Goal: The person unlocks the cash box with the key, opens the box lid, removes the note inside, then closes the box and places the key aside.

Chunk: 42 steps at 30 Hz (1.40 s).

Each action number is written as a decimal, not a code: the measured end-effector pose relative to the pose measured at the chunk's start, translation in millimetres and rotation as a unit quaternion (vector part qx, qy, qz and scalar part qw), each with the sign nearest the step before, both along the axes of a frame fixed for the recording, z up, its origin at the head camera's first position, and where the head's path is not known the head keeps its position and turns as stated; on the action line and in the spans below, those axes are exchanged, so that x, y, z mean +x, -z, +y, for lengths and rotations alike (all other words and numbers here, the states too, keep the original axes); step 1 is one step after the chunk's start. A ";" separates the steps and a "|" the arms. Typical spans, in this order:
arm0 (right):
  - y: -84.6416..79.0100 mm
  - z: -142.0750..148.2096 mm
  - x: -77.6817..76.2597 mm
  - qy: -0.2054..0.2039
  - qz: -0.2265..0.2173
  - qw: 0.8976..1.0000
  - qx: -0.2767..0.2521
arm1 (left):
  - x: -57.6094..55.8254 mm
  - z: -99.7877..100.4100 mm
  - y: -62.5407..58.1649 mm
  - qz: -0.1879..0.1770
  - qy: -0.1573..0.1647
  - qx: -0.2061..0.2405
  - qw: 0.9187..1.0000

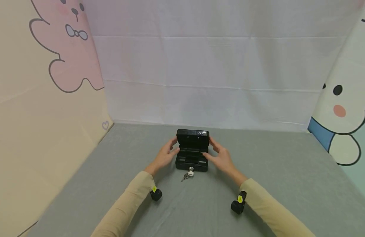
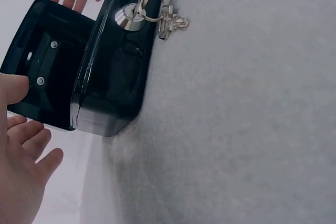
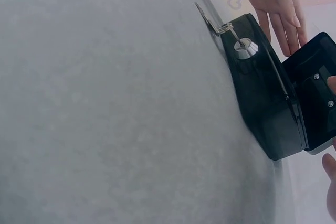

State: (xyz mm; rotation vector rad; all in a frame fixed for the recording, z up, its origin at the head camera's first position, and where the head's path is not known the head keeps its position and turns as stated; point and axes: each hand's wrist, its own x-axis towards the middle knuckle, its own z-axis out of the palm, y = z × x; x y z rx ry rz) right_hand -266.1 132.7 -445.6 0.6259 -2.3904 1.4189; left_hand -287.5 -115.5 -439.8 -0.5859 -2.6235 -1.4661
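A small black cash box [image 1: 198,167] rests on the grey cloth with its lid [image 1: 193,133] raised, so its compartments show. A key stands in the round silver lock [image 2: 126,19] on the front wall, and a ring with another key [image 1: 185,176] hangs from it. At the box's left side is my left hand [image 1: 162,158], with relaxed fingers right at the lid's edge and the thumb by the rim. My right hand [image 1: 225,160] mirrors it on the other side, fingers along the lid's right edge, thumb reaching over the open box.
Grey cloth [image 1: 82,197] covers the table. A white curtain [image 1: 200,65] hangs behind it, with cartoon-printed sheets at the left [image 1: 46,125] and right [image 1: 343,138]. Black wrist cameras [image 1: 156,194] sit at both sleeve cuffs, close above the cloth.
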 end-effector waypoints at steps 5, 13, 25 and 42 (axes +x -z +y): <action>-2.3 -0.1 -3.1 -0.004 -0.026 1.000 0.014 | -4.4 1.6 -3.2 -0.015 0.006 0.003 1.000; -3.5 0.4 -7.7 -0.020 -0.052 0.998 0.014 | -10.0 4.6 -0.2 -0.021 0.013 0.032 0.999; -4.1 -2.2 -14.3 -0.021 -0.074 0.997 -0.018 | -16.5 6.8 2.5 -0.014 0.014 0.043 0.999; -1.6 -6.9 -13.2 -0.034 -0.092 0.994 -0.049 | -10.6 5.8 3.1 -0.030 0.008 0.030 0.999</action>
